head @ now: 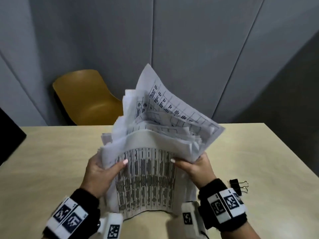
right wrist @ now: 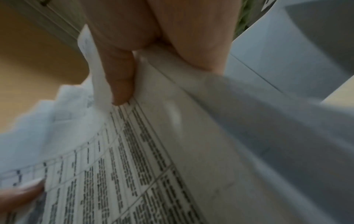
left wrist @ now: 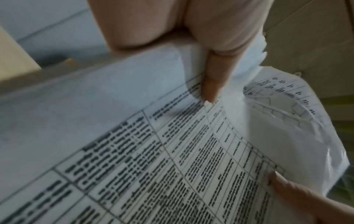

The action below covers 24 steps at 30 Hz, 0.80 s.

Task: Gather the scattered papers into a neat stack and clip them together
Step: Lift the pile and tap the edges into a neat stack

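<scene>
An untidy sheaf of printed papers (head: 146,176) stands on its lower edge on the beige table (head: 51,161), its upper sheets fanned and bent away from me. My left hand (head: 101,171) grips the sheaf's left side, thumb on the front sheet. My right hand (head: 193,167) grips the right side in the same way. In the left wrist view my left thumb (left wrist: 212,84) presses on the printed table of the papers (left wrist: 172,159). The right wrist view has my right thumb (right wrist: 120,78) pinching the papers (right wrist: 134,159). A black binder clip (head: 237,186) lies on the table right of my right wrist.
An ochre chair (head: 86,99) stands behind the table's far edge, in front of a grey panelled wall (head: 189,40). A dark object (head: 8,133) sits at the table's left edge.
</scene>
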Motion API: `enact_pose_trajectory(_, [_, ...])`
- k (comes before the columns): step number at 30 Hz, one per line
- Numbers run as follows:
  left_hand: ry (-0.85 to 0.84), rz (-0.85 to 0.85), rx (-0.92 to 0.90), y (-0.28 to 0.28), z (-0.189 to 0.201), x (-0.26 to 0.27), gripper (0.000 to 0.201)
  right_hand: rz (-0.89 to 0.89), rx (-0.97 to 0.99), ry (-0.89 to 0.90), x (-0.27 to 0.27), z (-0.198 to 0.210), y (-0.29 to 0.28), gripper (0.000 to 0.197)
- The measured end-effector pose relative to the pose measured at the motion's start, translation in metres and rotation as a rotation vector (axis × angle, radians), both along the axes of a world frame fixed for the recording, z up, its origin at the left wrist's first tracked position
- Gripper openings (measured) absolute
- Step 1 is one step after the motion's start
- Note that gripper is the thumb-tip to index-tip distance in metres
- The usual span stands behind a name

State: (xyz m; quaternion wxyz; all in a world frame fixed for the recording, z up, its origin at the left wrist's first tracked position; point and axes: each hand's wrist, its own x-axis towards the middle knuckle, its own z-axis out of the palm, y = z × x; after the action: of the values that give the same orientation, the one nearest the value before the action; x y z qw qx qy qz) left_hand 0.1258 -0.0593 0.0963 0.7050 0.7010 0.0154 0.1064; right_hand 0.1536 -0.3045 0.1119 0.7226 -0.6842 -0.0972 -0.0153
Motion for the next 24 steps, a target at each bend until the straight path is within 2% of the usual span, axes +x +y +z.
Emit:
enact_pose_trajectory(2, [-0.06, 0.044, -0.055, 0.003, 0.004, 0.001, 0.038, -0.015, 0.032, -0.015, -0.001, 0.003, -0.006, 0.029])
enact_pose_trajectory(4, [-0.102, 0.007, -0.098, 0.016, 0.005, -0.002, 0.07, 0.001, 0.024, 0.046, -0.005, 0.006, -0.02, 0.025])
enact_pose_trajectory(5, [-0.098, -0.013, -0.115, 0.02, 0.005, -0.004, 0.084, 0.005, -0.026, 0.085, -0.008, 0.004, -0.027, 0.033])
enact_pose_trajectory(6, [-0.085, -0.043, -0.131, 0.023, 0.005, -0.006, 0.09, 0.018, -0.074, 0.109, -0.01, 0.0, -0.032, 0.046])
enact_pose_trajectory(7, [-0.079, -0.074, -0.149, 0.024, -0.001, -0.006, 0.085, 0.03, -0.061, 0.13, -0.009, -0.006, -0.034, 0.051])
enact_pose_trajectory(9, [-0.059, -0.113, -0.164, 0.014, -0.001, -0.006, 0.051, 0.046, 0.006, 0.159, -0.008, -0.008, -0.028, 0.046])
enact_pose_trajectory(12, [-0.115, -0.048, -0.026, 0.004, -0.001, -0.003, 0.046, 0.032, 0.128, 0.081, -0.01, 0.001, -0.012, 0.029])
enact_pose_trajectory(14, [-0.169, -0.007, -0.06, 0.011, 0.0, 0.0, 0.021, 0.002, 0.172, 0.055, -0.011, 0.003, -0.016, 0.023])
enact_pose_trajectory(16, [-0.157, -0.04, -0.105, 0.022, -0.003, 0.0, 0.065, -0.008, 0.103, 0.094, -0.014, 0.004, -0.024, 0.032])
enact_pose_trajectory(17, [-0.131, -0.042, -0.113, 0.028, -0.007, -0.001, 0.078, 0.005, 0.058, 0.109, -0.014, 0.0, -0.029, 0.029])
enact_pose_trajectory(19, [-0.085, -0.068, -0.108, 0.032, -0.01, -0.005, 0.085, 0.035, 0.005, 0.087, -0.014, -0.005, -0.033, 0.03])
enact_pose_trajectory(21, [-0.075, -0.061, -0.078, 0.026, -0.012, -0.006, 0.07, 0.037, -0.004, 0.086, -0.012, -0.009, -0.029, 0.031])
enact_pose_trajectory(23, [-0.117, -0.057, -0.046, 0.013, -0.01, -0.002, 0.031, 0.018, 0.053, 0.077, -0.009, -0.01, -0.021, 0.026])
enact_pose_trajectory(24, [-0.129, -0.034, -0.048, 0.007, -0.007, 0.0, 0.026, -0.002, 0.08, 0.07, -0.008, -0.009, -0.018, 0.027])
